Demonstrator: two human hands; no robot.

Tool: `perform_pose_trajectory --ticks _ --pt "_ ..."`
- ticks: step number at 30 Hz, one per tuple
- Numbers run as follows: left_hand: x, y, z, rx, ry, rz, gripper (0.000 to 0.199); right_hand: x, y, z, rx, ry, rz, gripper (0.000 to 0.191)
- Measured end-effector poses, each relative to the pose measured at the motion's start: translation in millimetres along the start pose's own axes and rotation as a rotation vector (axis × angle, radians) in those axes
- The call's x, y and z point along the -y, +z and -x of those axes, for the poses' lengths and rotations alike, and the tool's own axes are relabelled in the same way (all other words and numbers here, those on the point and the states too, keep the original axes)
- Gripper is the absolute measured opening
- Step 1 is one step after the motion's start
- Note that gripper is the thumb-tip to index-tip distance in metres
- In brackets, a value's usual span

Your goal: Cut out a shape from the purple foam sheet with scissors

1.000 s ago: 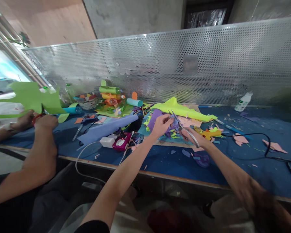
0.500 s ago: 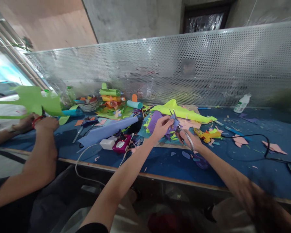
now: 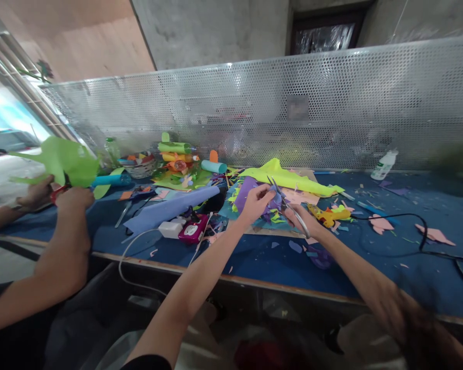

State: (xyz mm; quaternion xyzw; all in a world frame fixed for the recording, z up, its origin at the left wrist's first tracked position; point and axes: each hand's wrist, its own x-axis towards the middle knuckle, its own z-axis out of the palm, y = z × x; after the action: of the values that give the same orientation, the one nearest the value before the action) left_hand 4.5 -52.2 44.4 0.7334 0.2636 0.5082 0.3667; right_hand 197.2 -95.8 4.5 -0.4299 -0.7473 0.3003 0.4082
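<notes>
My left hand [image 3: 257, 203] pinches a small blue-purple piece of paper [image 3: 274, 197] over the middle of the table. Scissors [image 3: 280, 192] are in my right hand [image 3: 303, 221], their blades pointing up and left beside the paper. Behind both hands lies a large yellow-green sheet [image 3: 289, 179]. Purple paper [image 3: 247, 191] and scraps spread beneath the hands. Just right of the scissors rests a yellow-orange glue gun [image 3: 328, 215].
At the left, another person's hands [image 3: 75, 198] hold green paper [image 3: 67, 163] and red-handled scissors. A magenta box [image 3: 193, 229], a white adapter [image 3: 172, 228], a basket [image 3: 139, 167] and a white bottle [image 3: 385, 165] stand on the blue table [image 3: 262, 262].
The small paper and the scissor blades have shifted slightly between my hands. At the left, the other person's green paper has turned and moved a little right.
</notes>
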Motion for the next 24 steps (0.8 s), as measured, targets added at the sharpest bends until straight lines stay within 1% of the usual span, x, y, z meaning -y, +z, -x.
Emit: perform_pose_trajectory --ticks 3,6,10,15,18,20,24 --pt "2 -1.7 -1 0.030 0.005 -0.039 0.042 4 -7 1 0.023 -0.018 0.022 0.064" --pt "4 -2.5 -2 0.067 0.010 -0.053 0.039 11 -10 4 0.039 -0.021 0.039 0.065" --pt "7 -3.4 -3 0.076 0.023 -0.059 0.037 13 -11 5 0.039 -0.010 0.065 0.066" --pt "13 -6.2 -5 0.078 0.000 -0.054 0.039 7 -13 0 -0.037 0.038 0.131 0.062" --pt "12 -8.1 -6 0.084 -0.017 -0.033 0.040 5 -15 -2 -0.102 0.119 0.185 0.060" --pt "11 -8.7 -6 0.086 -0.017 -0.025 0.041 5 -15 -3 -0.116 0.162 0.205 0.060" --pt "8 -5.4 -7 0.040 -0.016 0.009 0.037 7 -14 -5 -0.158 0.159 0.253 0.059"
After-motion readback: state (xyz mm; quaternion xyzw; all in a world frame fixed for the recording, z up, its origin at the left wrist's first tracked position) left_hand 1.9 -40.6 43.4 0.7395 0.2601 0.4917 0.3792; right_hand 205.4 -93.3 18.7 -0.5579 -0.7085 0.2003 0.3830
